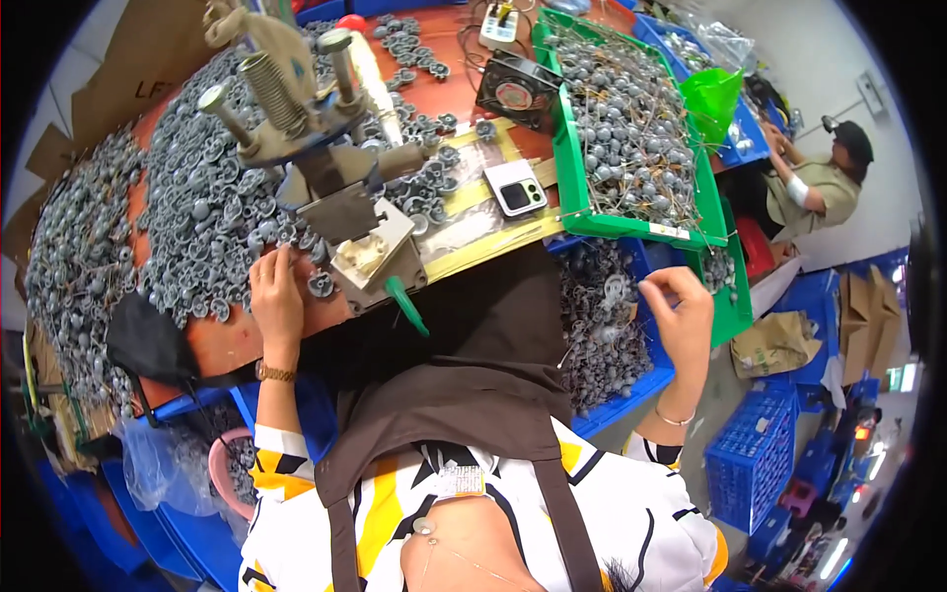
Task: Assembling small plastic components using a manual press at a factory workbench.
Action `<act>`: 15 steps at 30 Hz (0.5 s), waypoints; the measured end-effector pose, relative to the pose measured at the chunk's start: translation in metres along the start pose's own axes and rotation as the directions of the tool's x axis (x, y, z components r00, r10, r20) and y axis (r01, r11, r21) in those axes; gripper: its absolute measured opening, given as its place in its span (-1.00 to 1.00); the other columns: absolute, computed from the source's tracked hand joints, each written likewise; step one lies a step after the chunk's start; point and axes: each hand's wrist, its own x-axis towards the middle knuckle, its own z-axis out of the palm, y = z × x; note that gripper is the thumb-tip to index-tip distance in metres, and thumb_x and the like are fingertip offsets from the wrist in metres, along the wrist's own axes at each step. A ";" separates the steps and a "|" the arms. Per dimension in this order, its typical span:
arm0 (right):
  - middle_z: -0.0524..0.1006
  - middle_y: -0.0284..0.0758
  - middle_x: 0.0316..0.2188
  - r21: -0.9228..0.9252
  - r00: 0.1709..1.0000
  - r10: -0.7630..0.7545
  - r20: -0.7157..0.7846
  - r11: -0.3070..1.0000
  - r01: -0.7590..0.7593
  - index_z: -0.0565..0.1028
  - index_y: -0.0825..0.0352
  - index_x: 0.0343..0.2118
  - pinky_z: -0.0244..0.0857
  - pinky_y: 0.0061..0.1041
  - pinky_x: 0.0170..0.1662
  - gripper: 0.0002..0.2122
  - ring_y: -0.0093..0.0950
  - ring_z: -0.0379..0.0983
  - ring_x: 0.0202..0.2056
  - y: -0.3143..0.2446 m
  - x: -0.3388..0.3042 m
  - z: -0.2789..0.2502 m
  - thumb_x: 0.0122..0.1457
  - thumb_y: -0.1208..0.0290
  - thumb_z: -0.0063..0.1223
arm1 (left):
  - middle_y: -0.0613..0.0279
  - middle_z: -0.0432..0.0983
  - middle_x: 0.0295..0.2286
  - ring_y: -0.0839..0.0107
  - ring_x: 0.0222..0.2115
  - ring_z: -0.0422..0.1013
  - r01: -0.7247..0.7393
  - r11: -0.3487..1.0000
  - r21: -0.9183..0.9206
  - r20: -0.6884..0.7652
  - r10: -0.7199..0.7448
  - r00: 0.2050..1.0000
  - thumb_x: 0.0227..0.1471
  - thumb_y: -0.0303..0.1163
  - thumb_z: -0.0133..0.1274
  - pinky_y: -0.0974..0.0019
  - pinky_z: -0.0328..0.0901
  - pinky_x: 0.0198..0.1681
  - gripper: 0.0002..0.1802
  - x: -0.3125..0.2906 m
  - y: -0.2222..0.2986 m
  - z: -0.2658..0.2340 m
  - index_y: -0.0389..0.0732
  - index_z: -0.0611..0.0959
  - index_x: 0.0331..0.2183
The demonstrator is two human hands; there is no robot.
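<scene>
My left hand (277, 301) rests at the edge of a large heap of grey plastic cup-shaped parts (212, 202), its fingers stretched onto the nearest pieces. I see nothing held in it. A loose grey part (321, 285) lies just right of that hand, beside a metal bench press (335, 187) with a spring and a pale fixture (365, 255). My right hand (683, 314) is over the right side of a blue bin (646, 380) of grey parts. Its fingers are loosely curled, apart from the thumb, with no part visible between them. A pale grey piece (617, 291) shows near its fingertips.
A green tray (567, 187) of grey balls and wiry stems stands beyond the blue bin. A black fan (518, 91) and a white flip phone (515, 187) are on the bench. A co-worker (824, 183) sits at the far right. Blue crates (752, 459) stand on the floor.
</scene>
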 end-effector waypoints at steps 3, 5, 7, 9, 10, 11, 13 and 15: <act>0.48 -0.42 -0.57 0.060 0.996 0.008 -0.090 0.998 -0.002 0.50 0.47 -0.44 0.20 -0.68 -0.44 -0.87 -0.71 0.32 -0.52 0.024 0.028 -0.001 0.12 0.49 0.11 | 0.04 0.45 -0.20 0.09 -0.13 0.35 0.058 0.996 -0.071 0.000 -0.058 0.998 0.01 -0.60 -0.01 0.16 0.28 -0.04 -0.71 0.001 -0.001 -0.002 -0.33 0.57 -0.15; 0.50 -0.42 -0.57 0.181 0.997 -0.030 -0.071 0.983 0.042 0.52 0.45 -0.44 0.22 -0.66 -0.43 -0.85 -0.70 0.36 -0.52 0.045 0.065 0.018 0.15 0.44 0.08 | 0.03 0.45 -0.19 0.11 -0.14 0.37 0.025 0.996 -0.090 0.009 -0.025 1.000 0.03 -0.63 -0.01 0.20 0.29 -0.05 -0.71 0.001 -0.002 -0.002 -0.34 0.56 -0.15; 0.55 -0.38 -0.58 0.037 0.995 0.097 -0.039 0.995 -0.096 0.56 0.44 -0.40 0.28 -0.61 -0.42 -0.82 -0.65 0.43 -0.51 0.064 0.112 0.050 0.13 0.39 0.11 | 0.01 0.45 -0.18 0.14 -0.15 0.40 0.159 0.944 -0.291 -0.095 -0.193 0.976 0.01 -0.65 0.01 0.23 0.29 -0.06 -0.71 0.000 -0.002 -0.001 -0.35 0.56 -0.15; 0.60 -0.21 -0.51 -0.078 0.998 0.029 -0.051 0.996 -0.032 0.60 0.36 -0.38 0.37 -0.49 -0.35 -0.80 -0.46 0.55 -0.47 0.080 0.146 0.082 0.04 0.32 0.17 | 0.07 0.46 -0.17 0.28 -0.17 0.43 0.154 0.940 -0.305 -0.094 -0.190 0.977 0.04 -0.64 0.01 0.34 0.32 -0.09 -0.73 -0.001 -0.004 0.002 -0.36 0.56 -0.15; 0.60 -0.21 -0.51 -0.081 0.998 -0.003 -0.069 0.997 -0.003 0.61 0.36 -0.40 0.38 -0.46 -0.36 -0.79 -0.41 0.55 -0.47 0.086 0.161 0.099 0.03 0.30 0.17 | 0.10 0.45 -0.16 0.31 -0.13 0.41 0.233 0.805 -0.546 -0.086 -0.330 0.940 0.07 -0.64 -0.01 0.35 0.34 -0.09 -0.74 -0.001 -0.005 0.003 -0.37 0.55 -0.15; 0.60 -0.19 -0.50 -0.150 0.999 -0.023 -0.031 0.989 0.019 0.61 0.36 -0.42 0.40 -0.41 -0.31 -0.77 -0.34 0.56 -0.44 0.092 0.173 0.108 0.03 0.26 0.17 | 0.13 0.44 -0.16 0.34 -0.09 0.39 0.271 0.571 -0.775 -0.038 -0.470 0.882 0.09 -0.64 -0.03 0.36 0.36 -0.09 -0.76 -0.002 -0.005 0.004 -0.39 0.55 -0.15; 0.60 -0.17 -0.49 -0.329 0.999 0.031 0.036 0.944 -0.017 0.62 0.34 -0.43 0.40 -0.37 -0.29 -0.75 -0.28 0.56 -0.42 0.098 0.193 0.128 0.02 0.22 0.17 | 0.17 0.42 -0.13 0.40 -0.07 0.38 0.276 0.492 -0.826 -0.017 -0.511 0.860 0.13 -0.59 -0.02 0.40 0.37 -0.08 -0.75 -0.001 -0.007 0.002 -0.37 0.51 -0.12; 0.59 -0.17 -0.49 -0.318 0.998 0.030 0.049 0.948 -0.012 0.61 0.33 -0.43 0.40 -0.34 -0.29 -0.74 -0.26 0.56 -0.42 0.100 0.203 0.141 0.02 0.20 0.17 | 0.17 0.40 -0.10 0.39 -0.08 0.40 0.332 -0.015 -0.943 0.260 -0.657 0.708 0.12 -0.57 0.00 0.36 0.39 -0.08 -0.70 0.000 -0.008 -0.005 -0.32 0.46 -0.07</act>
